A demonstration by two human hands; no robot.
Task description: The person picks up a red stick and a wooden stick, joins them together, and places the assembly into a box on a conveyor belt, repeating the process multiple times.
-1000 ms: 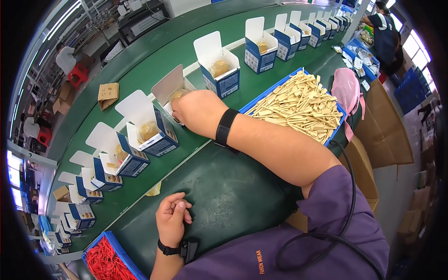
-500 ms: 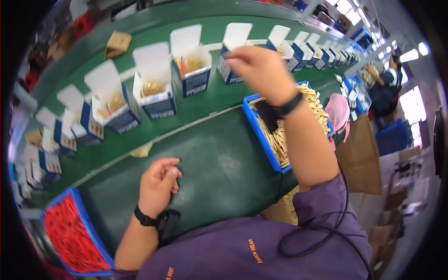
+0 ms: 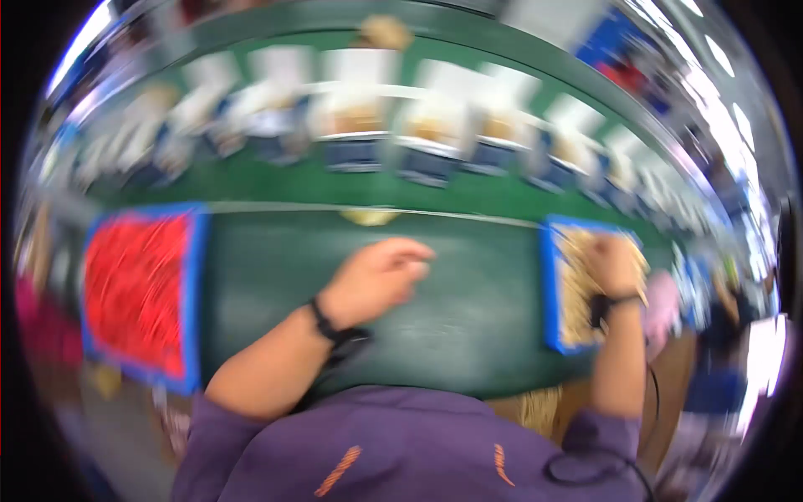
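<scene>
My left hand [image 3: 381, 280] hovers over the middle of the dark green table, fingers curled in and thumb against them. Whatever it may hold is hidden. Far to the right, my right hand [image 3: 615, 261] reaches into a blue bin [image 3: 550, 284] heaped with thin pale beige sticks [image 3: 577, 289]. Its fingers are smeared by motion and partly sunk among the sticks. Beyond the hands, open blue-and-white boxes [image 3: 353, 155] stand in a row, lids raised, with yellowish-brown contents showing in several.
At the left, another blue bin [image 3: 194, 293] holds many thin red pieces [image 3: 138, 289]. A small yellow item [image 3: 369, 217] lies at the table's far edge. Something pink [image 3: 661, 305] sits right of the stick bin. A brown item [image 3: 385, 32] is behind the boxes.
My view has swung to the left, bringing the red bin fully in. My right hand has come back from above the open boxes and down into the stick bin. My left hand stays curled.
</scene>
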